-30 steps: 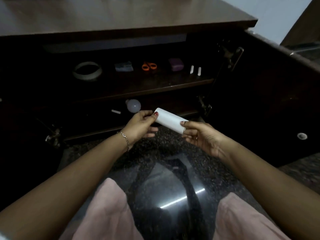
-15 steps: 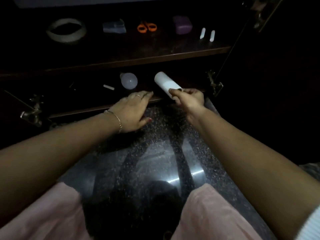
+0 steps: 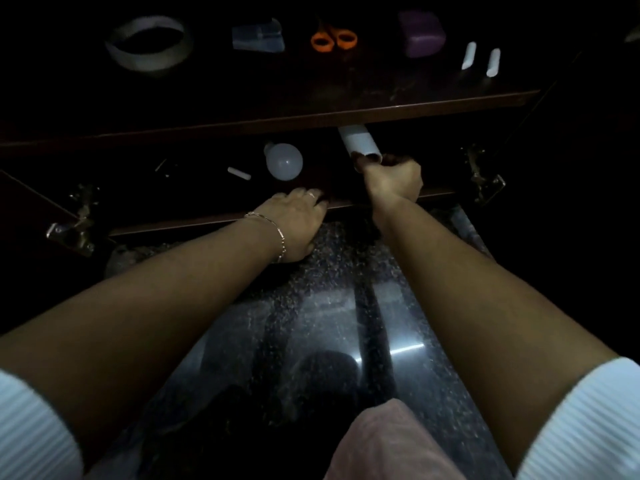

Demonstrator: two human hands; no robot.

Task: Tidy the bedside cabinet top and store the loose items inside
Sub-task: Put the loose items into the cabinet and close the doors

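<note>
Right hand (image 3: 393, 180) grips white tube (image 3: 358, 142) under upper shelf edge (image 3: 311, 117); left hand (image 3: 294, 220) flat, fingers spread, on lower shelf edge (image 3: 207, 221).

I've pushed my right hand (image 3: 393, 180) up from the frame's centre into the lower compartment, and the white cylinder (image 3: 358, 142) it grips now has its far end tucked under the upper shelf edge (image 3: 277, 123); my left hand (image 3: 294, 220) has let go of the cylinder and dropped flat onto the lower shelf lip (image 3: 207, 221), just left of centre; my view has tipped down and closer, so the cabinet top has left the frame.
</note>
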